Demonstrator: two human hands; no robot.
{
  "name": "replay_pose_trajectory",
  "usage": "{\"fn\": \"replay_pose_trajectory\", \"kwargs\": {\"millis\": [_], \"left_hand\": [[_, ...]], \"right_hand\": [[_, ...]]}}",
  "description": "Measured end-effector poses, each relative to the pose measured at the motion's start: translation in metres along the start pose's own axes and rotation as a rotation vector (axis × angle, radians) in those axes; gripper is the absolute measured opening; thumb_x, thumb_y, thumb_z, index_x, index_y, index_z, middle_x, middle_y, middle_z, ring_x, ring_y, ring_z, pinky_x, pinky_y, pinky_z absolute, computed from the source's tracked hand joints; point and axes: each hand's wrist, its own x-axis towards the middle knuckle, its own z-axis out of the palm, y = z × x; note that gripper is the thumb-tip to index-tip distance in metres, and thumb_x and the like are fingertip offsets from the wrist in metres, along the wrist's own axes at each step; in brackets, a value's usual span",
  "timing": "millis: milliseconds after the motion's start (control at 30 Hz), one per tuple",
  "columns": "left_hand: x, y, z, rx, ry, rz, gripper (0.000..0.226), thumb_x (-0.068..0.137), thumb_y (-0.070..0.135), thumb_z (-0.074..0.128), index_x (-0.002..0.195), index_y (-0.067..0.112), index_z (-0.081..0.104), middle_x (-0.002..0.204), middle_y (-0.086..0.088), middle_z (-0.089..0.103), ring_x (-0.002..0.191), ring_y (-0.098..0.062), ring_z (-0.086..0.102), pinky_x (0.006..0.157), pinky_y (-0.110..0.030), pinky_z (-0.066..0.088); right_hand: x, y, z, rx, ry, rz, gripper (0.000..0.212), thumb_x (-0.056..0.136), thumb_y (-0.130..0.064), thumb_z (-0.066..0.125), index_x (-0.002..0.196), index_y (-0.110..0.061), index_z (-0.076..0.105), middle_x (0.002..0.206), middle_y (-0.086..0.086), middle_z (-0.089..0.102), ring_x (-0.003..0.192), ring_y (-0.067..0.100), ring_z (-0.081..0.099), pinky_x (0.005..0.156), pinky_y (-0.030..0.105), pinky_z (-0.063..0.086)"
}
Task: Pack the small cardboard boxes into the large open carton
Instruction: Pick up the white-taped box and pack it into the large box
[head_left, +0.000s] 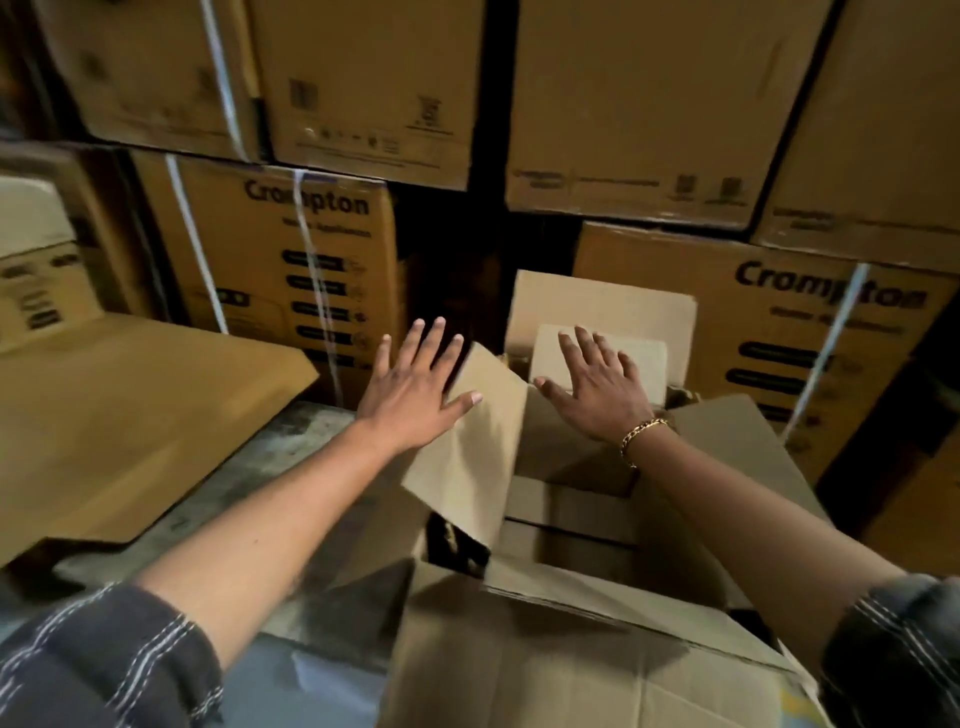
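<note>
The large open carton (519, 670) stands in front of me with its flaps up. Its left flap (475, 447) tilts upward, and my left hand (413, 387) lies flat against that flap's outer side, fingers spread, holding nothing. My right hand (597, 384), with a gold bracelet on the wrist, reaches over the carton's far end with fingers spread, above a pale small cardboard box (649, 364) inside the carton. Whether the hand touches that box is unclear. More small boxes (561, 512) show lower inside the carton.
Stacked brown Crompton cartons (291, 249) with white straps form a wall behind, with more (779, 322) at the right. A flat cardboard sheet (119, 415) lies at the left. Grey floor (270, 457) shows between the sheet and the carton.
</note>
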Motion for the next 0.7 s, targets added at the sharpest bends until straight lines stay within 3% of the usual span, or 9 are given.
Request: {"fn": "replay_pose_trajectory", "kwargs": {"millis": [200, 500, 700], "left_hand": [[-0.061, -0.132, -0.041, 0.023, 0.042, -0.166, 0.088, 0.089, 0.080, 0.011, 0.160, 0.028, 0.009, 0.169, -0.002, -0.001, 0.154, -0.024, -0.004, 0.121, -0.057, 0.005], [-0.185, -0.371, -0.104, 0.144, 0.030, -0.426, 0.088, 0.090, 0.080, 0.014, 0.160, 0.028, 0.008, 0.169, -0.003, 0.001, 0.155, -0.024, -0.001, 0.121, -0.059, 0.003], [-0.245, -0.492, -0.132, 0.208, 0.058, -0.557, 0.087, 0.090, 0.081, 0.014, 0.159, 0.028, 0.011, 0.169, -0.004, 0.004, 0.154, -0.026, 0.001, 0.122, -0.058, 0.004]], "right_hand": [[0.050, -0.151, -0.002, 0.093, 0.080, -0.156, 0.081, 0.095, -0.072, 0.023, 0.161, -0.027, 0.008, 0.169, -0.001, 0.002, 0.155, 0.022, 0.000, 0.122, 0.049, 0.008], [0.113, -0.423, 0.027, 0.185, 0.045, -0.361, 0.083, 0.091, -0.078, 0.017, 0.159, -0.032, 0.009, 0.169, -0.005, 0.003, 0.155, 0.021, 0.002, 0.122, 0.051, 0.007], [0.138, -0.564, 0.046, 0.225, 0.007, -0.484, 0.083, 0.092, -0.077, 0.015, 0.160, -0.030, 0.011, 0.169, -0.002, 0.006, 0.155, 0.023, 0.004, 0.122, 0.053, 0.008]]}}
